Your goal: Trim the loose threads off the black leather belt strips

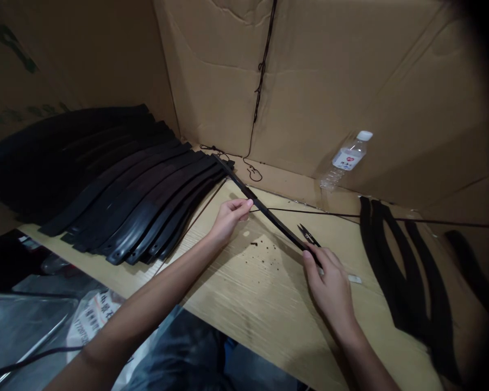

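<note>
A long narrow black strip (275, 220) slants over the table, seen edge-on, with a dark band round it near its far part. My right hand (330, 277) is closed on its near end. The thumb and forefinger of my left hand (230, 218) are pinched beside the strip's middle, where a thin black cord (297, 210) meets the fingertips. This cord passes the strip and runs off to the right. Black thread snips (308, 235) point out beside my right fingers; whether they lie on the table or are in that hand, I cannot tell.
Many curved black strips (134, 190) lie overlapping at left. Several more (407, 271) lie at right. A clear bottle (346, 160) stands by the cardboard wall (309, 92), where dark knotted cord (261, 76) hangs. Dark crumbs (264, 255) dot the wooden table (228, 293).
</note>
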A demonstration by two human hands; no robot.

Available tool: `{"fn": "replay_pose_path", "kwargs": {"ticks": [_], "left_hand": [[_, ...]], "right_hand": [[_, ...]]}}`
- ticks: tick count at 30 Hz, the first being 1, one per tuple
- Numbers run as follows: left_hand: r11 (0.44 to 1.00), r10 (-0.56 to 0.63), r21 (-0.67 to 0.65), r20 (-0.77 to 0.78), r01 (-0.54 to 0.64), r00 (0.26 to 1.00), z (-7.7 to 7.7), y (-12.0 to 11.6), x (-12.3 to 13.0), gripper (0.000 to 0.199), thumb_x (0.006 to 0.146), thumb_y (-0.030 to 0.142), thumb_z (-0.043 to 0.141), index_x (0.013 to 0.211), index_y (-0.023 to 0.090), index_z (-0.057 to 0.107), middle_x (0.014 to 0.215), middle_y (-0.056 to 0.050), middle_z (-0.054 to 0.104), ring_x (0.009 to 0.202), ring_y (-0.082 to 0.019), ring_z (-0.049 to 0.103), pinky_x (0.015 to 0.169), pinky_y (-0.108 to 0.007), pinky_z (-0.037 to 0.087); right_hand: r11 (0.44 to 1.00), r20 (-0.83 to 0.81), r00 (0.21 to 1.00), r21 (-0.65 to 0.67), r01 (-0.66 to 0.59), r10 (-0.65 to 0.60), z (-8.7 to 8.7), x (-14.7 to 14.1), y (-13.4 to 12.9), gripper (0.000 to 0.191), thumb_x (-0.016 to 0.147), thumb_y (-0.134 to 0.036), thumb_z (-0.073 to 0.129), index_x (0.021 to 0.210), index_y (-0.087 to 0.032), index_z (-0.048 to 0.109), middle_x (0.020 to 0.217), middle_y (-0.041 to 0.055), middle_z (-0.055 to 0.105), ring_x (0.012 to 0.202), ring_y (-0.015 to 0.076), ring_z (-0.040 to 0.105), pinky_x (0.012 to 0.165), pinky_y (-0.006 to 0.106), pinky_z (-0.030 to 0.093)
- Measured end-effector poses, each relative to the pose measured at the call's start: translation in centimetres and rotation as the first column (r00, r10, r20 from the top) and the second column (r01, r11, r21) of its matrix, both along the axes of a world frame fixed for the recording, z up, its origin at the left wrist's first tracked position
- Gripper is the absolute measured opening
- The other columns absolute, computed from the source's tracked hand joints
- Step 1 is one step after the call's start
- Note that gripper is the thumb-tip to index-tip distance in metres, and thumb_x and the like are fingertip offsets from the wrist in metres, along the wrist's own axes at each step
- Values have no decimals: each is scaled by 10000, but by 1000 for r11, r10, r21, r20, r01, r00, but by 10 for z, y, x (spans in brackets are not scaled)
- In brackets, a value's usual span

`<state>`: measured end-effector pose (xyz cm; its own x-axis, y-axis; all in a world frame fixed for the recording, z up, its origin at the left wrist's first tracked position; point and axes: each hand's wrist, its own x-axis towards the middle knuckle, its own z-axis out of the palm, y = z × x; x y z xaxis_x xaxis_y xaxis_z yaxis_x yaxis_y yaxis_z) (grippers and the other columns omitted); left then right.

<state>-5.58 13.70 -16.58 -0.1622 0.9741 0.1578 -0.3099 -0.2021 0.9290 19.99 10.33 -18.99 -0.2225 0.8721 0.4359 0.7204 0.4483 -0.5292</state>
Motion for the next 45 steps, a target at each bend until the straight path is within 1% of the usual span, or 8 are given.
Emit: {"fn": "replay_pose_path", "kwargs": {"ticks": [6,11,15,22,28,32,39,45], "left_hand": [[998,37,-56,59,-33,998,2,-1,0,412,677,475,807,569,141,590,530,43,355,517,-70,265,537,-284,166],[994,68,-86,96,-60,993,0,1,0,302,656,383,819,598,133,660,535,24,410,525,-75,308,534,-277,198],[989,104,-115,106,-92,989,-4,3,-1,162,642,265,796,626,141,693,535,11,456,542,-88,366,542,-270,239],[994,78,-82,82,-72,994,-4,1,0,213,643,265,840,609,158,659,543,34,461,526,-71,353,541,-269,242],[997,46,-70,77,-41,996,4,-2,3,265,594,327,876,736,147,744,696,-13,629,582,-77,422,581,-260,291],[998,56,-40,18,-55,998,2,-1,2,299,629,391,859,756,141,756,677,-17,622,607,-89,426,597,-265,278],[995,64,-79,101,-56,993,3,-1,3,353,596,412,874,584,138,653,557,23,494,542,-71,324,558,-274,214],[991,101,-100,142,-88,985,12,-5,4,414,550,406,896,486,143,584,508,49,404,525,-62,310,553,-270,209]], "right_hand": [[995,-20,999,87,44,-42,0,3,1,365,940,-481,526,1112,-183,648,996,89,649,987,258,587,865,403,464],[991,-44,997,116,73,-68,3,4,1,340,903,-493,592,1031,-189,672,950,63,654,935,234,603,835,364,466],[982,-13,990,129,138,-138,3,5,0,345,836,-533,674,945,-206,686,855,22,631,831,202,617,731,307,461],[955,109,984,276,108,-142,6,6,-2,340,861,-484,658,693,-207,554,672,-14,543,654,154,568,593,274,384],[986,87,992,147,80,-93,1,7,0,237,884,-421,611,780,-211,573,759,4,627,653,164,602,595,272,416],[994,57,996,87,71,-76,-5,8,1,158,870,-367,628,919,-219,647,839,9,718,712,186,670,629,274,462],[956,-35,998,288,51,-43,9,0,-7,231,874,-349,657,1010,-171,712,863,39,717,770,179,680,698,271,494],[944,-38,999,329,35,-23,11,-4,-10,234,908,-323,639,1046,-146,705,867,49,706,783,170,668,710,266,490]]}}
